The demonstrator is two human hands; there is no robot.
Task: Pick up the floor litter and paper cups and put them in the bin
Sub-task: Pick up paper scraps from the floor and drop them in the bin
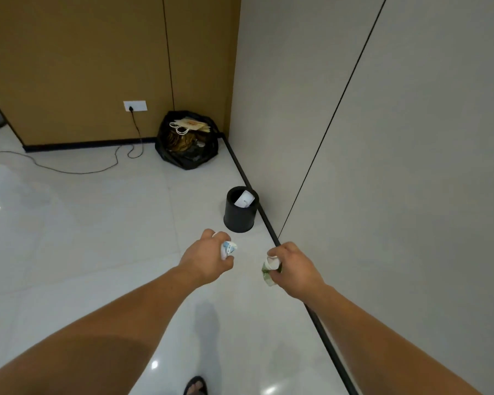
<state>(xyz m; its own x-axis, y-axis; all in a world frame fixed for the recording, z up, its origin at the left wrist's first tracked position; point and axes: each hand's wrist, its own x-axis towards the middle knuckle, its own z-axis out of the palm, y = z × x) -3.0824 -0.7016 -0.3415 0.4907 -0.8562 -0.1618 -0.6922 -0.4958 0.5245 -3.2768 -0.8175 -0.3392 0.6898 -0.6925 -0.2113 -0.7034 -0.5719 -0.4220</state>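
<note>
The head-worn camera is looking forward and down from above, the round black plastic bin [241, 212] sitting just beyond the left hand [206, 258]

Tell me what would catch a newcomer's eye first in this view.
Both hands are stretched forward mid-frame: the left hand grips a crushed white-and-blue cup, the right hand a white-and-green cup. Just ahead stands the small black bin against the grey wall, a white scrap already inside. Farther back, an open black rubbish bag slumps in the corner.
</note>
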